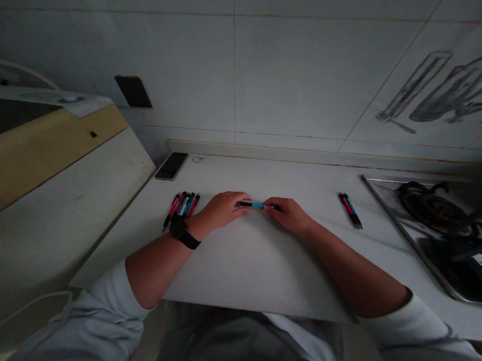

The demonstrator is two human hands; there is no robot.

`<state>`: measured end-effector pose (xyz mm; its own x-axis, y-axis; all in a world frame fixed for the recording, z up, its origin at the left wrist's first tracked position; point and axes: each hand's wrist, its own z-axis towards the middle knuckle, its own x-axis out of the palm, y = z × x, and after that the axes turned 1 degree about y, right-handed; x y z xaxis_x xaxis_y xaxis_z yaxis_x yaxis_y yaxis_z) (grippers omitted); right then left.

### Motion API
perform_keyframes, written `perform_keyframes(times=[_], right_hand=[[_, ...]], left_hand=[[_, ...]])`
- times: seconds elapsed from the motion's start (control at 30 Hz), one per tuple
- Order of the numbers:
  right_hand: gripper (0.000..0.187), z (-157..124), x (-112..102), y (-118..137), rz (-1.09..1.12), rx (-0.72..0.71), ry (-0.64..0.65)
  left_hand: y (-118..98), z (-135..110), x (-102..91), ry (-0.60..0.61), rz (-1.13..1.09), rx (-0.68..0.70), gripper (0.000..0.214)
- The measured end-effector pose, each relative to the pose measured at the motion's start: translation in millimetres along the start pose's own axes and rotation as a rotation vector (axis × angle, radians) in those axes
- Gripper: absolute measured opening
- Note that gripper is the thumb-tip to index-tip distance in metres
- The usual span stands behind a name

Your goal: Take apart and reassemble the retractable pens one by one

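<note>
A blue and black pen [257,205] lies level between my two hands, just above or on the white countertop; I cannot tell whether it touches. My left hand [225,208] is closed on the pen's left end. On its right end, the fingers of my right hand [287,213] pinch the dark tip part. Left of my left hand, several red, blue and black pens [181,205] lie side by side, partly covered by my wrist and black watch. Farther right, a small group of red, blue and black pens [349,210] rests together.
A phone [171,166] lies at the back left, beside a small metal ring [198,159]. A gas stove [437,230] borders the counter on the right. At the left stands a large pale box-like unit [60,202]. A tiled wall [288,80] closes off the back.
</note>
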<state>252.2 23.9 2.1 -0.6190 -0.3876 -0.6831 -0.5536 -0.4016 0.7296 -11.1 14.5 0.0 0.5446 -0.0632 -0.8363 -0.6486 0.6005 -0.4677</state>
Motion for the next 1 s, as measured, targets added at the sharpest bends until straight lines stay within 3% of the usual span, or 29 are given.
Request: perform_keyframes(times=[0.2, 0.43, 0.57, 0.73, 0.87, 1.0], right_hand=[[0.036, 1, 1, -5, 0.019, -0.004, -0.016], [0.035, 1, 1, -9, 0.006, -0.013, -0.048], [0.034, 1, 1, -9, -0.015, -0.031, -0.070], [0.033, 0, 0, -9, -0.035, -0.048, -0.082], [0.032, 1, 0, -11, -0.041, -0.061, -0.093], [0.032, 1, 0, -13, -0.044, -0.052, -0.096]], left_hand=[[2, 0, -0.9, -0.058, 0.011, 0.061, 0.006], [6, -1, 1.3, -0.135, -0.017, 0.097, 0.016], [5, -1, 0.3, -0.130, -0.017, 0.096, 0.008], [4, -1, -0.6, -0.144, 0.005, 0.083, 0.015], [5, -1, -0.6, -0.128, 0.016, 0.095, 0.005], [5, 0, -0.6, -0.140, 0.003, 0.072, 0.013]])
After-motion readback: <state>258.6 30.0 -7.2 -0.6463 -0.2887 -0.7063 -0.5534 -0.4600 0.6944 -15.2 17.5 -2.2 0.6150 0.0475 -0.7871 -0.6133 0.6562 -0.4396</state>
